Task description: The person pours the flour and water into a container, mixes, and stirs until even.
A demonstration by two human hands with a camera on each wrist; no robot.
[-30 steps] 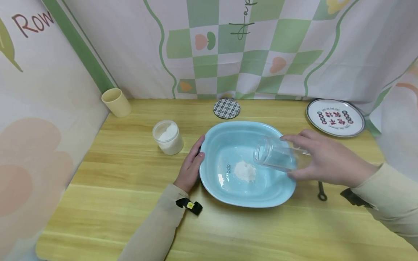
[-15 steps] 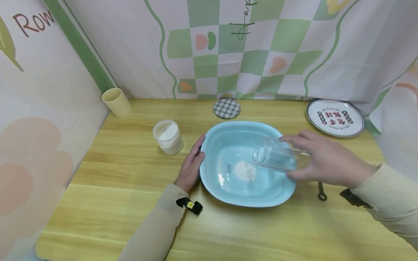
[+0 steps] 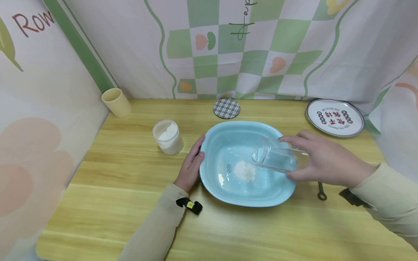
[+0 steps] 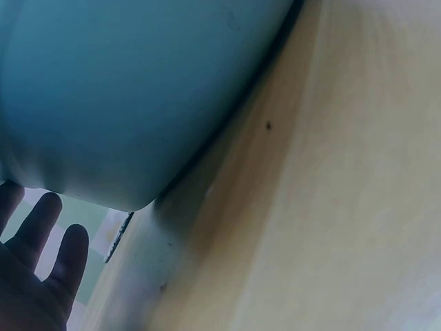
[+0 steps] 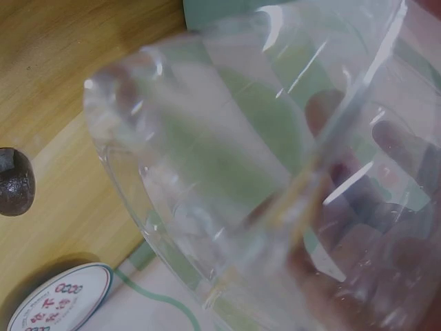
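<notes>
The left hand (image 3: 190,166) holds the left side of a light blue basin (image 3: 248,201), thumb at the rim. In the left wrist view, several fingers (image 4: 69,258) extend by the basin's outer wall (image 4: 131,96). A clear glass jar (image 3: 277,157) lies tipped over the basin's right rim, its mouth pointing left and inward. My right hand (image 3: 323,157) grips this jar around its base end; fingers show through the glass (image 5: 227,158) in the right wrist view. On the basin's bottom sits a small heap of white powder (image 3: 245,171).
A see-through tub of white powder (image 3: 169,139) stands left of the basin. Behind are a cream cup (image 3: 119,105), a checked coaster (image 3: 226,108) and a white plate with red lettering (image 3: 346,127). A dark handle with a ringed end (image 3: 322,195) pokes out under the right hand.
The glass jar has shifted very slightly left over the basin with the right hand. The left hand and the basin stay nearly in place.
</notes>
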